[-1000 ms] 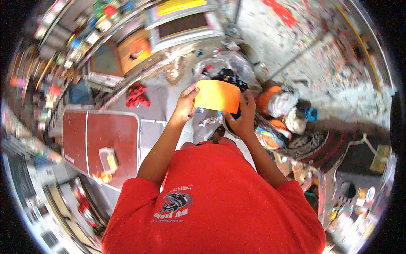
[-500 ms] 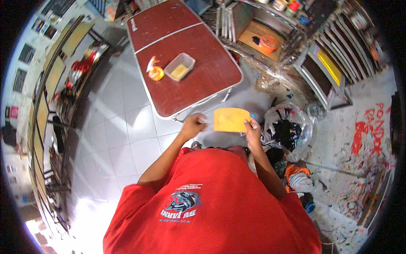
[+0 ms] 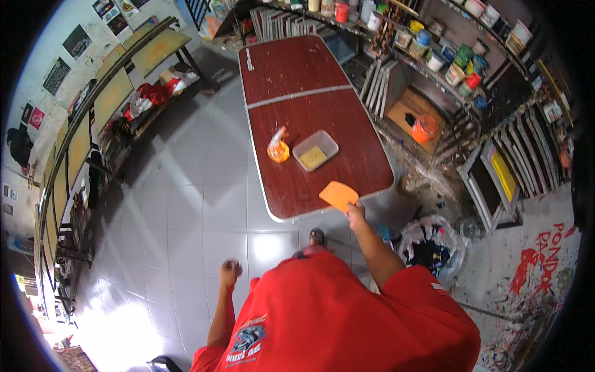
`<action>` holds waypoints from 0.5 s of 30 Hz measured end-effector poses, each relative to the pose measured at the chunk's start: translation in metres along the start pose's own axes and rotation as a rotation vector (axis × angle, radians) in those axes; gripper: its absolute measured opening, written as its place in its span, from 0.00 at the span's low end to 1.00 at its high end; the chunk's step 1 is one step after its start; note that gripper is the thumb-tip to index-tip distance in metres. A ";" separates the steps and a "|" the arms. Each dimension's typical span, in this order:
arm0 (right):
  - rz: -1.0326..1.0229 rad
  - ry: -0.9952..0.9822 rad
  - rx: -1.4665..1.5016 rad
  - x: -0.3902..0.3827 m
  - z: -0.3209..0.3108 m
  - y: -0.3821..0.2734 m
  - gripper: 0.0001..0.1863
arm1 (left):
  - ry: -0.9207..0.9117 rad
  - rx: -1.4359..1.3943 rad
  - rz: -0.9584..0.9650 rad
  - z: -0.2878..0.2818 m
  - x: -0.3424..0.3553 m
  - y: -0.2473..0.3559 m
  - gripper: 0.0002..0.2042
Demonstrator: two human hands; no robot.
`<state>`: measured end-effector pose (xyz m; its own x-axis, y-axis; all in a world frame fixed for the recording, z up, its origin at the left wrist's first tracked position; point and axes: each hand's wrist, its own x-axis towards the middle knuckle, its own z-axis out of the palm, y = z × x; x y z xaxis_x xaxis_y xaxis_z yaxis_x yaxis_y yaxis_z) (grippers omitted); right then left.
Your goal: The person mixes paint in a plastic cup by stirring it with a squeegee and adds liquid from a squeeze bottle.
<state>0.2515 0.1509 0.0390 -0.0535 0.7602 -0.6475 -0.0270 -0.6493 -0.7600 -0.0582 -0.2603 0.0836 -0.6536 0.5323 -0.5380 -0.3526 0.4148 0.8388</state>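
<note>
head view, read left to right. at nine o'clock i see long yellow-topped benches running along the wall, with red cloth heaped on a lower shelf. the grey tiled floor fills the middle left.

at about seven o'clock from centre i see my left hand, hanging low over the tiles at the end of a bare forearm; it holds nothing and its fingers look loosely curled, though blur keeps me from judging more.

toward twelve o'clock stands the red folding table, its near edge close to my body. on it, just past centre, an orange bottle lies tilted, and just to its three o'clock sits a shallow grey tray with a yellow pad inside; the two look close but i cannot tell if they touch.

at about five o'clock from the tray, my right hand grips the lower edge of an orange flat scraper, fingers pinched shut on it. the scraper sits over the table's near right corner; i cannot tell whether it touches the surface.

at three o'clock, shelves carry paint tubs, with an orange bucket below. at four o'clock a stained bin stands on the paint-spattered floor.
</note>
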 end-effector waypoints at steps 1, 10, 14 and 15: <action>0.042 0.003 0.011 0.000 0.011 -0.005 0.10 | 0.033 0.070 -0.008 -0.023 -0.001 -0.025 0.06; -0.168 0.774 -0.365 0.020 0.058 0.071 0.20 | -0.023 0.678 -0.080 -0.174 -0.009 -0.138 0.12; 0.286 0.297 0.229 -0.026 0.119 0.118 0.36 | -0.244 0.830 -0.103 -0.252 0.062 -0.140 0.14; 0.410 0.215 0.335 -0.043 0.150 0.129 0.40 | -0.321 0.906 -0.095 -0.277 0.094 -0.131 0.13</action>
<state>0.1007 0.0314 -0.0228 0.0775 0.4095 -0.9090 -0.3642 -0.8371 -0.4082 -0.2589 -0.4688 -0.0542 -0.3873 0.5877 -0.7103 0.3438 0.8070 0.4802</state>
